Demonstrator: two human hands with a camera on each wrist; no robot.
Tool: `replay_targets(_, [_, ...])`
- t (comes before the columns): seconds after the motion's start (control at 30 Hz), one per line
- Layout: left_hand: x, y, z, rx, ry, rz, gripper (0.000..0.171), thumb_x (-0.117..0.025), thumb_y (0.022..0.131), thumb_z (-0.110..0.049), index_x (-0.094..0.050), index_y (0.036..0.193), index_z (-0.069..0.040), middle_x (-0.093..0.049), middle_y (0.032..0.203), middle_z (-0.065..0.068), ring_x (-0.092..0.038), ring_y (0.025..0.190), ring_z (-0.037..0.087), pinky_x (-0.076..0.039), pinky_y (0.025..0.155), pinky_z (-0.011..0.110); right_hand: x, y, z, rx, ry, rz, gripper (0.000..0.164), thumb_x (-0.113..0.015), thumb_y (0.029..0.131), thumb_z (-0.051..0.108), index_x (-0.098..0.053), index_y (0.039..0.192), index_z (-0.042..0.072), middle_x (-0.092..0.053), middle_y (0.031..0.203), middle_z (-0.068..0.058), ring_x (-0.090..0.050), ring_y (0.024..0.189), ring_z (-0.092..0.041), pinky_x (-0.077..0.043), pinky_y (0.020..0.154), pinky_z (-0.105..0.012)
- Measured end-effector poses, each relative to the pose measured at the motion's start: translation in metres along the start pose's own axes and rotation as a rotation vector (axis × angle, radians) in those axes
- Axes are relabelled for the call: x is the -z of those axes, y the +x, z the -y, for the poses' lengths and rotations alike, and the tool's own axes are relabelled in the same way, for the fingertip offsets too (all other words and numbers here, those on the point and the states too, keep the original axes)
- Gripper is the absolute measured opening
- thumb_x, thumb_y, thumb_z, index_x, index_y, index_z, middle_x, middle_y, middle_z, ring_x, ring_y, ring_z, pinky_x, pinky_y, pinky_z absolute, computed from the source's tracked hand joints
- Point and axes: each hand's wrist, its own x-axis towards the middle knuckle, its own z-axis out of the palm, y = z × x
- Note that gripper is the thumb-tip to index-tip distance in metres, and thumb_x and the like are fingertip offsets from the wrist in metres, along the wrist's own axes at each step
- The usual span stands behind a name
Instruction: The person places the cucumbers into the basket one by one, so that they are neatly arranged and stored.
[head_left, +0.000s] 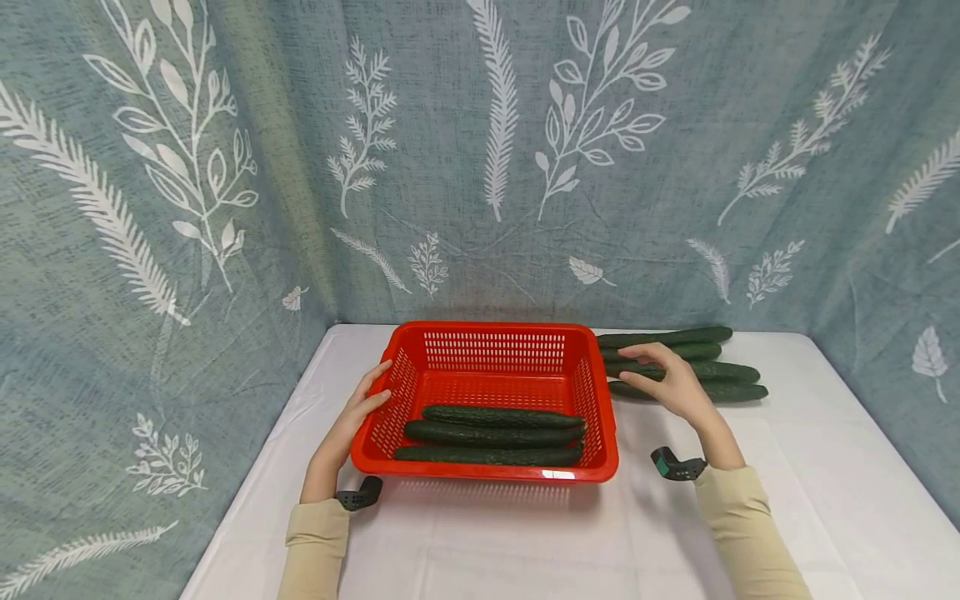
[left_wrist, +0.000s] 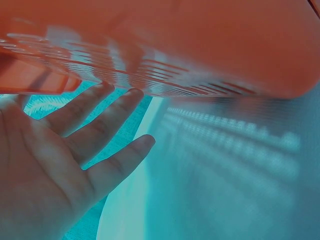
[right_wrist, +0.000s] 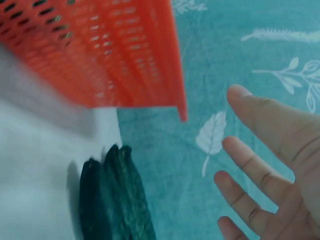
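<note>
1. On the white worktop (head_left: 487,542) we see a red basket (head_left: 465,472), nearer the left edge than the right.
2. In it, on the side nearest us, we count three green cucumbers (head_left: 491,435), lying side by side.
3. We see the left grip (head_left: 348,427) loose and wide, fingertips at the basket's left rim.
4. We see the right grip (head_left: 677,387) wide too, thumb and fingers apart, over more long cucumbers (head_left: 723,372) near the far right corner.
5. Past the far edge, we see a blue-green cloth (head_left: 450,167) with white leaves.
</note>
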Motion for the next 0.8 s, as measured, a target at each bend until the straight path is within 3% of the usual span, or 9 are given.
replay_targets(0.17, [0.0,0.0,0.001,-0.001,-0.003,0.003,0.058,-0.041,0.098,-0.027,-0.013,0.148,-0.025,-0.021,0.146,0.015,-0.039,0.119,0.032,-0.05,0.084,0.032,0.005,-0.005,-0.012,-0.011,-0.039,-0.006,0.037,-0.066,0.086,0.026,-0.06,0.119,0.012,-0.054,0.119,-0.01,-0.048,0.112,-0.036,-0.036,0.094,-0.055])
replay_targets(0.5, [-0.001,0.0,0.001,0.002,-0.003,-0.003,0.058,-0.041,0.098,-0.027,-0.013,0.148,-0.024,-0.02,0.147,0.015,-0.038,0.12,0.033,-0.049,0.085,0.031,0.013,-0.013,-0.033,0.004,-0.111,-0.019,0.034,-0.066,0.086,0.021,-0.061,0.117,0.007,-0.055,0.117,-0.014,-0.048,0.11,-0.036,-0.037,0.093,-0.056])
replay_targets(0.8, [-0.001,-0.001,0.001,-0.001,-0.013,0.002,0.057,-0.04,0.098,-0.026,-0.013,0.148,-0.025,-0.02,0.147,0.015,-0.038,0.12,0.032,-0.049,0.085,0.031,0.021,-0.02,-0.05,-0.038,-0.167,-0.026,0.037,-0.067,0.085,0.019,-0.06,0.118,0.003,-0.053,0.119,-0.019,-0.048,0.109,-0.041,-0.038,0.09,-0.056])
